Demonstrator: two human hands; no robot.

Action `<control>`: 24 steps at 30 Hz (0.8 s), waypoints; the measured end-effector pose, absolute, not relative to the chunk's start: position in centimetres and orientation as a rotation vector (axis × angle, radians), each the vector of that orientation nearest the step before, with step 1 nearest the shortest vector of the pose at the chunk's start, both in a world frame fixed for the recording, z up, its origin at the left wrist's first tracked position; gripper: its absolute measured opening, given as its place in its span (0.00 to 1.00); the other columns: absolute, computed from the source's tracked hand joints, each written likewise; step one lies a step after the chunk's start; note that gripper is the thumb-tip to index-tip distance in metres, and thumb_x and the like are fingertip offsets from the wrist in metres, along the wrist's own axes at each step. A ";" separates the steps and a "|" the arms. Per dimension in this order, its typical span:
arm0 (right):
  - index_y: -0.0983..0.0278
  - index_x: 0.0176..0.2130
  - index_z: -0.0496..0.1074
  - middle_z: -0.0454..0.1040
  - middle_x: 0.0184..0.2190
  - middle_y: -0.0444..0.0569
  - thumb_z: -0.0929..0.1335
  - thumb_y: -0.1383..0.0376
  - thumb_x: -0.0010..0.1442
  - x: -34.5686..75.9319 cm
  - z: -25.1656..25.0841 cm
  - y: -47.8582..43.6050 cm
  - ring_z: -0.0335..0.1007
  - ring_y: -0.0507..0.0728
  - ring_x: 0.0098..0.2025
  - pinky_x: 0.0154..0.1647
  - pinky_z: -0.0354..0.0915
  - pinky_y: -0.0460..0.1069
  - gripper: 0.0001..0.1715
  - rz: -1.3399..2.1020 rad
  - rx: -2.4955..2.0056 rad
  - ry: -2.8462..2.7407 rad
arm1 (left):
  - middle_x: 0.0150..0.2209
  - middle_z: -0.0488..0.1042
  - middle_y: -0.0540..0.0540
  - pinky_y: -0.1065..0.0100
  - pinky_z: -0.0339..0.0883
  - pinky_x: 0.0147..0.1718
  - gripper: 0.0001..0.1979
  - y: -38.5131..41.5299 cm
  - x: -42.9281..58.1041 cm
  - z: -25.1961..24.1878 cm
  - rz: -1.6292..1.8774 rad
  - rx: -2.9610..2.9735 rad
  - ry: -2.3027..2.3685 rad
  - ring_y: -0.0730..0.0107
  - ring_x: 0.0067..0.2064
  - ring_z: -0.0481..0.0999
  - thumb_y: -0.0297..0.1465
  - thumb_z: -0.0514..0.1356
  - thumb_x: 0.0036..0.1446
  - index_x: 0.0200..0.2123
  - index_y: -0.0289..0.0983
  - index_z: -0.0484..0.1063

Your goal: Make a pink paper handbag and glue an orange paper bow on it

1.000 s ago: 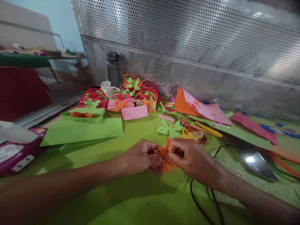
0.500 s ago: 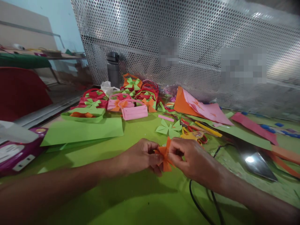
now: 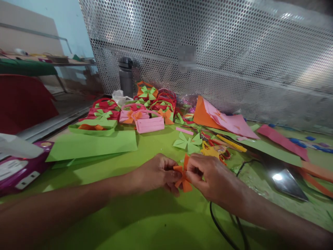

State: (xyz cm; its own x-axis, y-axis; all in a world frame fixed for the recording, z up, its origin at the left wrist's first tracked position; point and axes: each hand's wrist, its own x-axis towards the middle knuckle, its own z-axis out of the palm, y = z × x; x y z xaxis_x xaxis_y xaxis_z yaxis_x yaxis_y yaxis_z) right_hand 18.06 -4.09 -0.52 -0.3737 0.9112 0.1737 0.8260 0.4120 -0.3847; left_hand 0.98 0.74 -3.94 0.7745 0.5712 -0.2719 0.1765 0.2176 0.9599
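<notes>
An orange paper flower (image 3: 185, 178) with several narrow petals is held above the green tabletop between both hands. My left hand (image 3: 162, 173) pinches its left petals, thumb on the near side. On the other side, my right hand (image 3: 208, 173) grips the flower's right part between thumb and bent fingers, hiding some petals. Just beyond the hands lies a green paper flower (image 3: 187, 141). A pink paper handbag (image 3: 150, 125) stands farther back, in front of several finished paper bags (image 3: 147, 93) with bows.
Green paper sheets (image 3: 93, 147) lie left, near a purple box (image 3: 31, 173). Yellow-handled scissors (image 3: 214, 151) and a yellow cutter (image 3: 232, 143) lie beyond my right hand. A phone (image 3: 288, 184) and black cable (image 3: 218, 222) are at right. A bottle (image 3: 126, 78) stands by the perforated metal panel (image 3: 221, 41).
The orange flower has turned slightly between my fingers, and its left petals show more openly. Both hands keep nearly the same place.
</notes>
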 end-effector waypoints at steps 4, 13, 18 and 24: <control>0.63 0.21 0.55 0.62 0.20 0.41 0.61 0.73 0.52 18.1 -0.4 -4.1 0.55 0.49 0.23 0.24 0.49 0.46 0.12 0.339 -1.526 -2.312 | 0.26 0.75 0.48 0.73 0.66 0.27 0.13 0.8 0.9 -3.9 0.308 1.352 0.673 0.71 0.27 0.76 0.39 0.61 0.48 0.28 0.33 0.72; 0.62 0.28 0.62 0.67 0.23 0.40 0.63 0.72 0.53 18.3 -0.3 -4.2 0.60 0.49 0.24 0.25 0.53 0.45 0.05 0.400 -1.520 -2.238 | 0.25 0.75 0.48 0.72 0.66 0.27 0.10 0.7 1.0 -3.8 0.312 1.319 0.694 0.70 0.27 0.77 0.35 0.61 0.47 0.26 0.33 0.72; 0.62 0.32 0.64 0.70 0.26 0.42 0.64 0.68 0.54 18.9 0.1 -4.1 0.65 0.51 0.27 0.27 0.57 0.46 0.02 0.372 -1.526 -2.172 | 0.24 0.74 0.50 0.75 0.63 0.23 0.08 0.8 0.9 -3.5 0.321 1.268 0.689 0.71 0.26 0.77 0.33 0.60 0.48 0.25 0.33 0.70; 0.62 0.31 0.66 0.69 0.25 0.42 0.63 0.64 0.58 19.9 0.8 -3.6 0.64 0.50 0.27 0.27 0.59 0.46 0.06 0.487 -1.444 -2.041 | 0.24 0.75 0.48 0.75 0.63 0.23 0.09 0.9 0.7 -3.3 0.343 1.239 0.682 0.71 0.27 0.77 0.34 0.59 0.50 0.26 0.33 0.71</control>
State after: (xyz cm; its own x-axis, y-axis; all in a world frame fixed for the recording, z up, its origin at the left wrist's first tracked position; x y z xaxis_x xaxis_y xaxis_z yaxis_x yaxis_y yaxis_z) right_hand 19.95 -3.56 0.85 -0.2407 0.9377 0.2506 0.7233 0.3455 -0.5980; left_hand 0.66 0.91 -3.34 0.7563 0.5874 -0.2879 0.1188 0.3095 0.9435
